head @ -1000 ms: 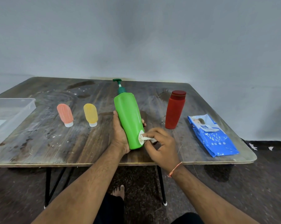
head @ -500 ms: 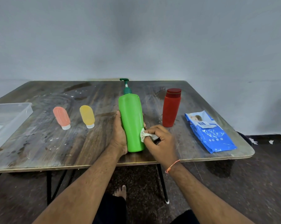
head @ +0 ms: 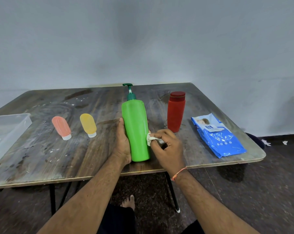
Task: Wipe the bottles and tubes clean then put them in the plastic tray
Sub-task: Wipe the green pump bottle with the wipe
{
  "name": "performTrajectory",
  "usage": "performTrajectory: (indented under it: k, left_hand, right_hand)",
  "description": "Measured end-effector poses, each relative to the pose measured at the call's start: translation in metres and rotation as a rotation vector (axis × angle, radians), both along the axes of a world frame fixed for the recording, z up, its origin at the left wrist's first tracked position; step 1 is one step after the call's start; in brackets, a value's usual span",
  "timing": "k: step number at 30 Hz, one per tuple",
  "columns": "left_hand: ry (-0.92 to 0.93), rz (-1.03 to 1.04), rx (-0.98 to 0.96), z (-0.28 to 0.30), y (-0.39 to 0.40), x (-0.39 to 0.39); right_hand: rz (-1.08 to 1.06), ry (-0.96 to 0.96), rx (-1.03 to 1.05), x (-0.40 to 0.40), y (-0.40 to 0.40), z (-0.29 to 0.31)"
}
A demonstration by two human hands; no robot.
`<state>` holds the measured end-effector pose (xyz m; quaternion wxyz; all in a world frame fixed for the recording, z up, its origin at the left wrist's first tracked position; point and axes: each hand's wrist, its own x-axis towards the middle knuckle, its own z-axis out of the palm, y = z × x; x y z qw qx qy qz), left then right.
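The plastic tray is cut off by the left edge. The left hand's fingers are hidden behind the green pump bottle. Print on the wipes pack cannot be read.

The wooden table carries a tray, pink tube and yellow tube left of the hands, a green bottle between them, and a red bottle and wipes pack to their right.

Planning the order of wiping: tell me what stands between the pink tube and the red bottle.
In the head view, the yellow tube and the green pump bottle, gripped by the left hand, stand between pink tube and red bottle.
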<state>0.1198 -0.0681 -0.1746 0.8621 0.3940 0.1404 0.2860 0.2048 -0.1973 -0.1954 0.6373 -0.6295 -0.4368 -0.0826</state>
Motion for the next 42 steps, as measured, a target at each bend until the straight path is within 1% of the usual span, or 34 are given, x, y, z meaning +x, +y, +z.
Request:
performTrajectory:
  k: [7,10,13,15,20,22,27,29,31,35,39,42]
  left_hand:
    - [0.028,-0.007,-0.022,0.002,0.0,0.0]
    - [0.026,-0.034,-0.011,0.002,0.0,0.0]
    - [0.046,-0.011,-0.004,-0.002,0.002,0.002]
    - [0.066,-0.002,0.003,-0.002,0.002,0.002]
    - [0.052,-0.016,-0.015,-0.005,0.005,0.003]
    - [0.05,-0.027,-0.009,-0.007,0.007,0.004]
    - [0.092,-0.005,0.016,-0.009,0.006,0.005]
    - [0.097,-0.006,0.007,-0.01,0.006,0.006]
    - [0.086,-0.019,-0.011,-0.011,0.008,0.006]
    - [0.06,-0.068,-0.041,-0.011,0.012,0.006]
    - [0.047,-0.034,-0.023,-0.015,0.012,0.008]
    - [0.024,-0.048,-0.044,-0.015,0.011,0.007]
  right_hand:
    - [0.067,-0.074,0.005,-0.001,-0.003,0.001]
    - [0.046,-0.051,0.027,-0.004,-0.003,0.002]
    - [-0.011,-0.012,0.023,-0.002,-0.001,0.001]
    - [-0.012,-0.007,0.026,-0.001,0.001,0.002]
    - [0.072,-0.112,0.012,-0.002,0.0,0.003]
    - [0.065,-0.105,0.008,-0.002,0.0,0.002]
    - [-0.06,-0.03,0.037,0.003,0.005,0.001]
    - [-0.06,-0.005,0.032,0.003,0.008,0.004]
    - [-0.021,-0.041,0.008,0.001,0.006,0.006]
    - [0.078,-0.209,-0.032,-0.001,-0.003,0.007]
    - [-0.021,-0.2,-0.068,0.008,-0.002,0.013]
    - [-0.042,-0.234,-0.071,0.005,0.006,0.024]
